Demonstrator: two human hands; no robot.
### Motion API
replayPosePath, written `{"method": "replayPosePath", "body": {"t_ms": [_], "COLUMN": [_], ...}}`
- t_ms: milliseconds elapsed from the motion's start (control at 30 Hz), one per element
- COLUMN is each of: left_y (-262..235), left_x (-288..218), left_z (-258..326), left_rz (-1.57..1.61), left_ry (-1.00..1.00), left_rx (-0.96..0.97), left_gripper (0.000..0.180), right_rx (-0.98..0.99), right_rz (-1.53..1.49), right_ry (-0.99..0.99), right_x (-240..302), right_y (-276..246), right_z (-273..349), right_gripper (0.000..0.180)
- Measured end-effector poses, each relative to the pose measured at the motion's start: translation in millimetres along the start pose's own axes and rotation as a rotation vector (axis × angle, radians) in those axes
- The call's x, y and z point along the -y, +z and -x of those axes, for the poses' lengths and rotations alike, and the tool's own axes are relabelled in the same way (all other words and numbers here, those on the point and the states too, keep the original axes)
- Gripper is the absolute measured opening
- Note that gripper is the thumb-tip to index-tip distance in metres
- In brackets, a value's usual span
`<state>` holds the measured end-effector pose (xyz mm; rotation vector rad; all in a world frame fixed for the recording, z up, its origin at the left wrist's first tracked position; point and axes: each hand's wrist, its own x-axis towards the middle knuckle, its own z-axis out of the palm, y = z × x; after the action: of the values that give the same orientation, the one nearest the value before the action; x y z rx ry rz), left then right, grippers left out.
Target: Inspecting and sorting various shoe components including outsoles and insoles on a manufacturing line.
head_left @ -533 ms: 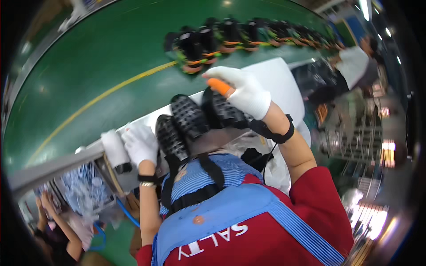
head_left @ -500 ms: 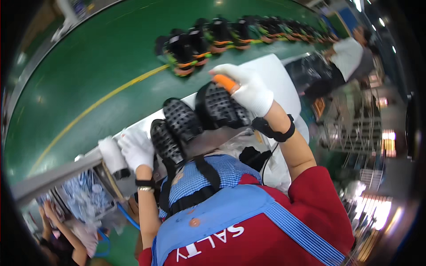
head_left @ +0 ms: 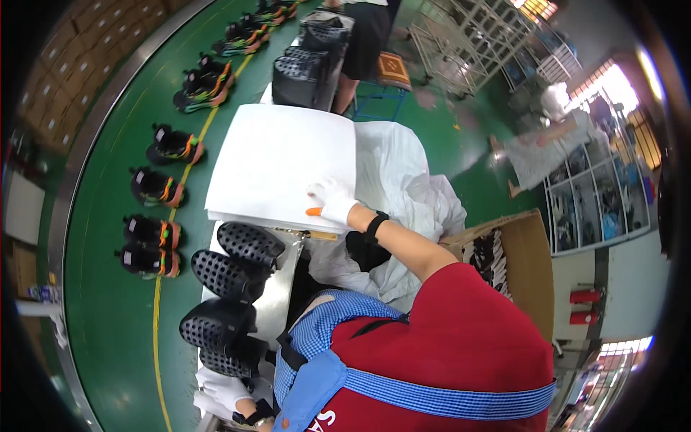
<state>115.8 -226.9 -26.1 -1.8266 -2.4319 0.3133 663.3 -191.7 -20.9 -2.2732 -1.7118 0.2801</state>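
My right hand [head_left: 332,201], in a white glove with an orange cover on one finger, rests on the near right corner of a stack of white sheets [head_left: 281,151]. Its thumb and fingers are apart. Low on the left is my left hand [head_left: 223,390], also white-gloved, fingers stretched toward the bench edge, nothing visible in it. Between the hands stand several black shoe-shaped pieces with dotted, perforated-looking faces, among them a far one [head_left: 250,245], a middle one [head_left: 224,275] and a near one [head_left: 212,324]. The nearest piece is just beyond my left hand.
Rows of black shoes with orange and green trim [head_left: 155,186] line the green floor at left. White plastic sheeting [head_left: 392,158] hangs right of the sheets. An open cardboard box [head_left: 529,252] is at my right. A person [head_left: 363,43] stands beyond the bench, near a stool [head_left: 394,70].
My view has turned to the right. My right hand has left the largest black piece and now lies on the white sheets. My left hand stays by the bench edge.
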Motion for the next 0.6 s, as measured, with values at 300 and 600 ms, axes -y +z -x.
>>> {"method": "replayPosePath", "body": {"t_ms": [300, 600], "left_y": [1.3, -34.2], "left_x": [5.7, -4.1], "left_z": [-1.2, 7.2], "left_rz": [-0.009, -0.026], "left_ry": [0.015, 0.068], "left_rx": [-0.027, -0.092], "left_gripper": [0.045, 0.045], "right_rx": [-0.300, -0.255], "right_rz": [-0.155, -0.073], "right_ry": [-0.167, -0.330], "right_x": [-18.8, -21.4], "right_y": [23.5, 21.0], "right_z": [2.8, 7.6], "right_gripper": [0.019, 0.038]}}
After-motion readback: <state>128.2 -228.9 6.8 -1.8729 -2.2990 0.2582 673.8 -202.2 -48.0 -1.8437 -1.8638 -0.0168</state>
